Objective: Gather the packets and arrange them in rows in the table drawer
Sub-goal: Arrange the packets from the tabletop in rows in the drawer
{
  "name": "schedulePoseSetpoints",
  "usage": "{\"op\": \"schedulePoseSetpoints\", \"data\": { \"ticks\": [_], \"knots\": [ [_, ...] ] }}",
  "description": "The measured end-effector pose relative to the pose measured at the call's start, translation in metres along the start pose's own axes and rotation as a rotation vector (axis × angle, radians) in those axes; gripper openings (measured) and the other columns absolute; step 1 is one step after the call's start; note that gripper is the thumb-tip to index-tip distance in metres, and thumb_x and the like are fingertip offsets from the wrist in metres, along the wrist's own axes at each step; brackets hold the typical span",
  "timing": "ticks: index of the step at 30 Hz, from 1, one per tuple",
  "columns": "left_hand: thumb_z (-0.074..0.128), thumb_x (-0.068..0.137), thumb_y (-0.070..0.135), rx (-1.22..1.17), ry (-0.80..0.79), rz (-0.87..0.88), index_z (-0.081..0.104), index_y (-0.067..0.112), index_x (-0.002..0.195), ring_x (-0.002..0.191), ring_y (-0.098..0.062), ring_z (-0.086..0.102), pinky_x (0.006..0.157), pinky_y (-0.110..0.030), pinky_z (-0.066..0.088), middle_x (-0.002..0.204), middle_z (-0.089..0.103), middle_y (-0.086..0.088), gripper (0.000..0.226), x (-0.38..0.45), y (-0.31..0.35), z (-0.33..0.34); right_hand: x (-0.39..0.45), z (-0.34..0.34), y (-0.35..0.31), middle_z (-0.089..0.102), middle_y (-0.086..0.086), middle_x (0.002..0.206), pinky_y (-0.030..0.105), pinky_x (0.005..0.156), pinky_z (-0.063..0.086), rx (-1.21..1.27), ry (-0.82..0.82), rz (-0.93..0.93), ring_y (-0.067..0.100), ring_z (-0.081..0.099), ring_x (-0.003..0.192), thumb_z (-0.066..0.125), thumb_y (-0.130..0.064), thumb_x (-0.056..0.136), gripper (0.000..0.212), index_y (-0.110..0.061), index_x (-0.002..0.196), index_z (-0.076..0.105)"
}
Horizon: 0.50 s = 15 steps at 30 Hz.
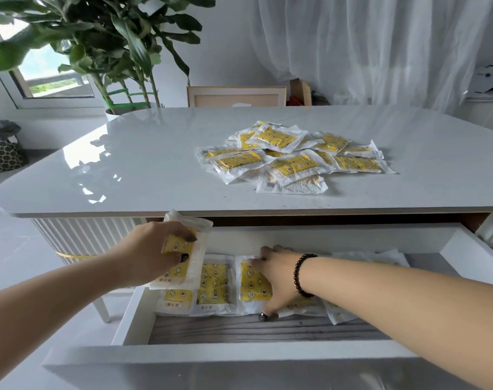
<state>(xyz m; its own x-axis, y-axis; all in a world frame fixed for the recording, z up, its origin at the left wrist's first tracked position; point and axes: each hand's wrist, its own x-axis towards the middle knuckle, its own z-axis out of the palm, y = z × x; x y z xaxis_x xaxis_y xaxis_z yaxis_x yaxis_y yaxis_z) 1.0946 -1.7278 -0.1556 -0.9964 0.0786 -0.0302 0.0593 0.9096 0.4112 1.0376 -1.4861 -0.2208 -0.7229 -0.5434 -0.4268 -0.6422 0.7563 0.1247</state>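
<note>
A pile of several yellow-and-white packets (pixel 293 157) lies on the white table top (pixel 144 170). Below it the table drawer (pixel 231 358) stands pulled out, with a row of packets (pixel 213 287) laid flat at its back left. My left hand (pixel 152 253) is above the drawer's left end, shut on a small stack of packets (pixel 193 235). My right hand (pixel 276 277), with a dark bead bracelet on the wrist, lies palm down on a packet (pixel 251 284) in the row, fingers spread. More packets at the drawer's right are partly hidden by my right forearm.
A large potted plant (pixel 110 46) stands behind the table's far left corner. A framed board (pixel 235 96) leans behind the far edge, against white curtains (pixel 380 43). A patterned bag (pixel 3 149) sits on the floor at left. The drawer's grey wood-grain bottom (pixel 239 329) shows in front.
</note>
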Motion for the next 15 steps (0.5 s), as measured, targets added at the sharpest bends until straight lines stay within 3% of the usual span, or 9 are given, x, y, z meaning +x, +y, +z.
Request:
{"op": "schedulePoseSetpoints", "data": {
  "ticks": [3, 11, 15],
  "knots": [
    [0.067, 0.086, 0.015, -0.003, 0.012, -0.010, 0.061, 0.039, 0.109, 0.081, -0.009, 0.057, 0.071, -0.024, 0.050, 0.095, 0.054, 0.013, 0.034, 0.000, -0.005, -0.001, 0.002, 0.004, 0.002, 0.042, 0.009, 0.129, 0.044, 0.101, 0.040, 0.011, 0.075, -0.014, 0.030, 0.043, 0.119, 0.058, -0.071, 0.069, 0.092, -0.027, 0.144, 0.029],
    [0.067, 0.086, 0.018, -0.054, -0.034, -0.011, 0.061, 0.042, 0.107, 0.092, -0.014, 0.059, 0.083, -0.031, 0.053, 0.107, 0.060, 0.009, 0.033, 0.001, -0.012, -0.002, 0.006, 0.005, -0.005, 0.042, 0.009, 0.130, 0.043, 0.100, 0.038, 0.007, 0.105, 0.008, 0.030, 0.042, 0.120, 0.055, -0.078, 0.065, 0.096, -0.025, 0.142, 0.031],
    [0.058, 0.091, 0.005, -0.280, -0.180, -0.033, 0.053, 0.043, 0.112, 0.098, -0.020, 0.063, 0.086, -0.040, 0.056, 0.109, 0.060, 0.002, 0.044, -0.004, -0.004, -0.011, -0.011, -0.013, -0.009, 0.039, 0.008, 0.133, 0.045, 0.101, 0.036, 0.062, 0.047, 0.035, 0.029, 0.039, 0.123, 0.056, -0.080, 0.065, 0.101, -0.024, 0.143, 0.025]
  ]
}}
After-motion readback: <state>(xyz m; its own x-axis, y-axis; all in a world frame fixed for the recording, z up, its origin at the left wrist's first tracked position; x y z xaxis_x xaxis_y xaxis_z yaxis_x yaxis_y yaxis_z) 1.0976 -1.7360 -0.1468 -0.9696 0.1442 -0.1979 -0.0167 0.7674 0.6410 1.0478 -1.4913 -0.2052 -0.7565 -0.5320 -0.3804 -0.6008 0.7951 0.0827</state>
